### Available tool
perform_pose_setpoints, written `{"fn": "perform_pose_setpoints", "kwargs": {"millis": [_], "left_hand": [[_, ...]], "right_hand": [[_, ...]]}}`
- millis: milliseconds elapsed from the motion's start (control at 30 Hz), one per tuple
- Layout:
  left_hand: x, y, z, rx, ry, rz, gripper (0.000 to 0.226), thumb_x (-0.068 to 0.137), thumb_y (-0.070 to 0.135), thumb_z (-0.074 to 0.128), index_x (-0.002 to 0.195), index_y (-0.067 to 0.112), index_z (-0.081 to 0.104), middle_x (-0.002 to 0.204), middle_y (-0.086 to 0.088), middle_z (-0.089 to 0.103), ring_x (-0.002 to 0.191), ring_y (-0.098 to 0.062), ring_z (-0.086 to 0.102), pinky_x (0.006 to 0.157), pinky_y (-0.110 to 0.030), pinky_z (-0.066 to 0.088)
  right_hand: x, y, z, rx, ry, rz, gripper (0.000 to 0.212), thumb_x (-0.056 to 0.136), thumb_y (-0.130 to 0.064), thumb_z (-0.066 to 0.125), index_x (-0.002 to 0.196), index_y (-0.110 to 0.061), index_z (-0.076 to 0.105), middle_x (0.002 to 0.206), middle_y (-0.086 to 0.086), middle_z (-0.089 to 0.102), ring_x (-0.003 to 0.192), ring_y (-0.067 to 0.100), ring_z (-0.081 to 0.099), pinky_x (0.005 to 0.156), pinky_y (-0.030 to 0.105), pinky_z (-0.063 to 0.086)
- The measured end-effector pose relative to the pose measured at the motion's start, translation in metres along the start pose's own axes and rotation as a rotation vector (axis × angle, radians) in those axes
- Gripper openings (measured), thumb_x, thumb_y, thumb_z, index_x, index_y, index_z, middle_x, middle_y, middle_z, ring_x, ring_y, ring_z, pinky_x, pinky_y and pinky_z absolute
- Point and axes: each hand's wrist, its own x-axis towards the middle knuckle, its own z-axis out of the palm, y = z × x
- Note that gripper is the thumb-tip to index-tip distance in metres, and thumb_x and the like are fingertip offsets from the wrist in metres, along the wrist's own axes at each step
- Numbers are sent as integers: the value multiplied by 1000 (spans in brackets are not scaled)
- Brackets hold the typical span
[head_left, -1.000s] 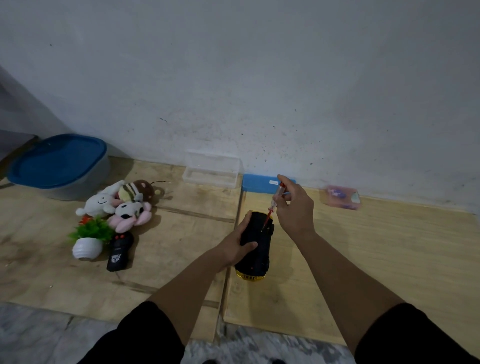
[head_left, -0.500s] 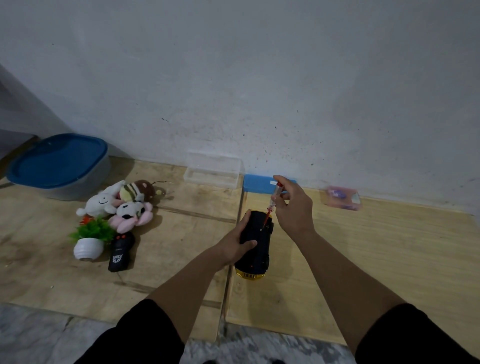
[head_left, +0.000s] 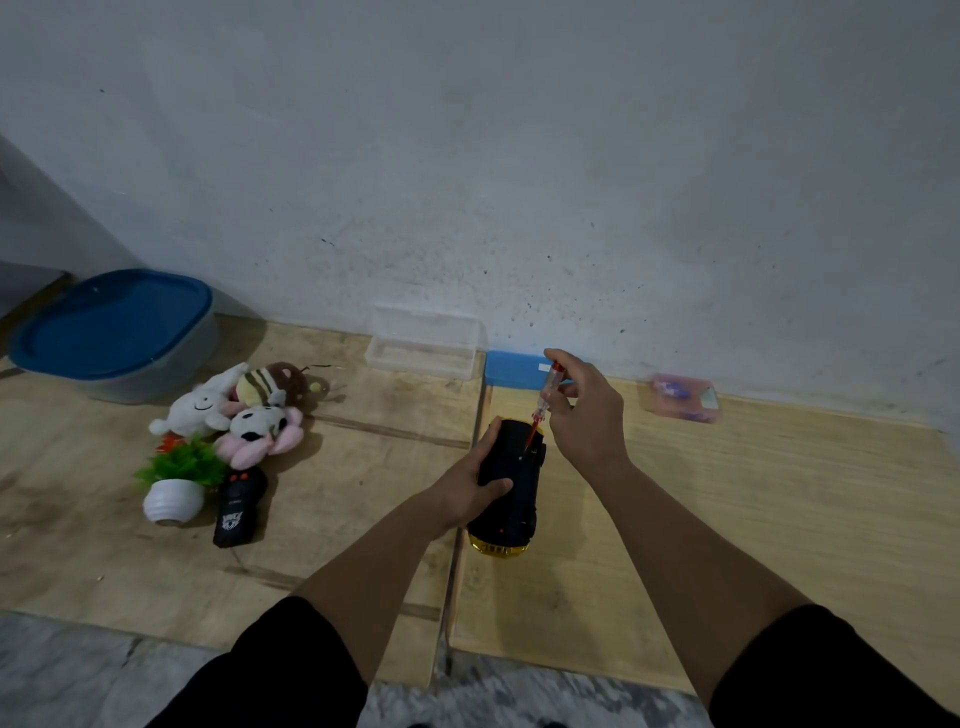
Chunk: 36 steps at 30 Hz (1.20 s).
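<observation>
A black toy car (head_left: 511, 480) lies upside down on the wooden board, its gold front end pointing toward me. My left hand (head_left: 470, 488) grips the car's left side, thumb across its underside. My right hand (head_left: 584, 410) pinches a small red and clear screwdriver (head_left: 543, 402) near its top. The screwdriver stands almost upright with its tip set into the far end of the car's underside.
Left of the car lie several plush toys (head_left: 244, 410), a small potted plastic plant (head_left: 176, 483) and a black remote control (head_left: 239, 506). A blue-lidded tub (head_left: 111, 332) stands far left. Along the wall sit a clear box (head_left: 423, 345), a blue box (head_left: 519, 369) and a pink case (head_left: 683, 397).
The hands, the car and the screwdriver keep almost the same places; my right hand's fingers shift slightly on the screwdriver handle.
</observation>
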Motion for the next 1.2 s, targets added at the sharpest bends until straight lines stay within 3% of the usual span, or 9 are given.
{"fn": "perform_pose_setpoints", "kwargs": {"millis": [267, 533, 733, 867, 1000, 1100, 1200], "left_hand": [[2, -1, 0, -8, -9, -12, 82, 90, 29, 60, 142, 51, 0, 123, 23, 43, 105, 10, 49, 80, -17, 48], [2, 2, 3, -46, 0, -37, 83, 89, 29, 61, 142, 52, 2, 136, 8, 40, 120, -15, 47, 93, -31, 47], [3, 3, 4, -78, 39, -64, 80, 92, 20, 58, 143, 50, 4, 148, 1, 33, 128, -21, 42, 96, -43, 47], [2, 5, 2, -55, 59, -66, 79, 93, 19, 56, 144, 51, 4, 149, 0, 33, 130, -23, 39, 98, -46, 46], [0, 5, 1, -33, 72, -49, 79, 93, 19, 55, 144, 49, 4, 150, 1, 32, 123, -14, 38, 97, -39, 44], [0, 5, 4, -32, 79, -40, 79, 93, 17, 55, 144, 48, 4, 150, 0, 32, 126, -15, 39, 103, -39, 41], [1, 6, 8, 1, 64, -29, 79, 93, 19, 55, 145, 47, 3, 150, 0, 33, 131, -18, 38, 107, -44, 38]], "right_hand": [[1, 0, 0, 7, -1, -8, 38, 90, 0, 54, 125, -14, 55, 114, 10, 58, 88, 12, 53, 61, -8, 35], [3, -5, -4, -27, -114, -87, 36, 86, 1, 56, 118, -14, 59, 114, 4, 63, 91, 11, 56, 72, -4, 36], [3, -15, -4, 30, -287, -130, 34, 86, 6, 51, 110, -16, 62, 104, -3, 63, 92, 20, 65, 74, 9, 49], [4, -18, -5, 42, -392, -123, 36, 87, 8, 47, 108, -18, 61, 102, 8, 67, 93, 24, 67, 84, 35, 55], [6, -16, -5, 6, -350, -131, 30, 85, 2, 56, 105, -20, 63, 101, -6, 64, 90, 13, 64, 85, 25, 50], [7, -14, -4, -23, -279, -149, 19, 83, -8, 64, 99, -18, 62, 92, -9, 64, 72, -3, 59, 71, 7, 41], [6, -11, -1, -53, -232, -148, 18, 82, -14, 67, 97, -16, 57, 87, -5, 65, 68, -1, 56, 61, 9, 38]]}}
